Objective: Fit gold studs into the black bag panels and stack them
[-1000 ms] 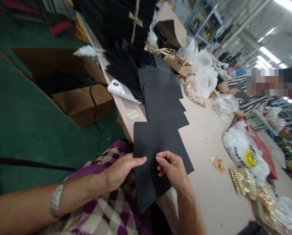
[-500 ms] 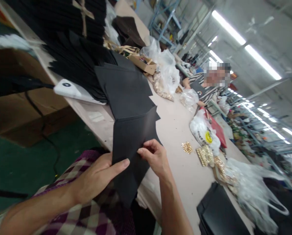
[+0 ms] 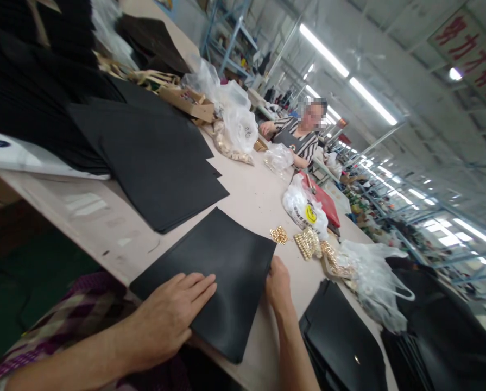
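As our left hand (image 3: 167,312) lies flat and unclenched on the black panel (image 3: 237,255) beneath it and our right hand (image 3: 279,282) curls at the panel's edge, grip unclear, we judge it light, bendy and slightly slippery, best held by that edge

The panel (image 3: 226,255) lies on the near part of the table (image 3: 243,182), between 2 stacks: the left stack (image 3: 153,157), farther back, and the right stack (image 3: 344,336). Beyond the panel's far right corner sits a heap of small pieces (image 3: 279,235), a packet (image 3: 307,243) just right. 1 person (image 3: 305,146) is at the far side.
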`<state>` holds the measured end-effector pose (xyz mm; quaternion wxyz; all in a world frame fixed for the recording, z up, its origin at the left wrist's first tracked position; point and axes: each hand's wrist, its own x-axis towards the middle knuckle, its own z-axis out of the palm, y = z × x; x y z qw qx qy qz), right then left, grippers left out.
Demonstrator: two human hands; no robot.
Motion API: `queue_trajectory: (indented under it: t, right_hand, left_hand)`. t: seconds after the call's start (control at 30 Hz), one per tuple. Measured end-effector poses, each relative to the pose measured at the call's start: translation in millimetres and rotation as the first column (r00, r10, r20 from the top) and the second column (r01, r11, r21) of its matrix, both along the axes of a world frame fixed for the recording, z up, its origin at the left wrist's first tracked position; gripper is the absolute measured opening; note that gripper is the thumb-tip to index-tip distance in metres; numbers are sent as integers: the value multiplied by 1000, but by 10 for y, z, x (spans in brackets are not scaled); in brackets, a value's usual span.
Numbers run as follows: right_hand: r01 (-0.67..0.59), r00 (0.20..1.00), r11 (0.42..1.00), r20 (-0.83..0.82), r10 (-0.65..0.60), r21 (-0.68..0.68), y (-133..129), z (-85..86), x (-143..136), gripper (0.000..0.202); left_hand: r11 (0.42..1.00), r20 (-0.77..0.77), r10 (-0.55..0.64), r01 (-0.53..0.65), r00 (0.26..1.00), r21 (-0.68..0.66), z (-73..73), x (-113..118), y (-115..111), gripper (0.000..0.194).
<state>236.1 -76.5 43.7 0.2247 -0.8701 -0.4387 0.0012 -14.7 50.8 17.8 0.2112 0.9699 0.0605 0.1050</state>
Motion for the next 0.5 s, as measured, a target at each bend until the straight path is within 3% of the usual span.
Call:
queue_trajectory:
  t: [0.1, 0.2, 0.5]
  right_hand:
    - [110, 991, 992, 85, -105, -57, 9, -11, 409, 34]
    - [153, 978, 978, 162, -130, -140, 128, 2, 676, 35]
    - [208, 956, 894, 274, -101, -396, 507, 11, 904, 26]
  left_hand:
    - [999, -13, 27, -27, 1000, -39, -25, -11, -4, 82]
    - [997, -20, 33, -34, 999, -62, -18, -17, 6, 86]
    - [989, 7, 16, -15, 1000, -145, -103, -18, 42, 88]
